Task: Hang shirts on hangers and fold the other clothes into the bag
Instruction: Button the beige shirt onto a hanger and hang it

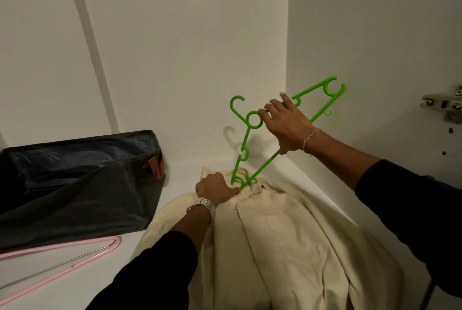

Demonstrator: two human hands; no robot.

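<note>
While the right hand (285, 124) grips the green hanger (265, 164) from above, fingers curled over its upper bar and thumb hooked under the lower bar, the hanger stands tilted in the air with its hook toward the back wall. One end of the hanger dips into the collar of the cream shirt (287, 239); the other end rises up and to the right, near the side wall (375, 34). A thin red-and-white string circles the right wrist.

The left hand (216, 188) is down at the collar, fingers curled and pinching the fabric just beside the hanger's low end. A metal watch (202, 206) sits on that wrist, and both forearms wear dark sleeves.

The shirt lies front up on the white shelf (180, 177), buttoned, collar toward the back wall, its body spreading toward the camera and draping over the shelf's near edge.

To the left, well apart from the shirt's collar, sits the dark bag (82, 179), its soft fabric sagging; a brown tab shows at its right corner. I cannot tell what is inside it. A pink hanger (75, 259) lies flat on the shelf in front of the bag, partly cut off by the frame's left edge. A metal hinge (443, 106) is fixed to the right panel.
</note>
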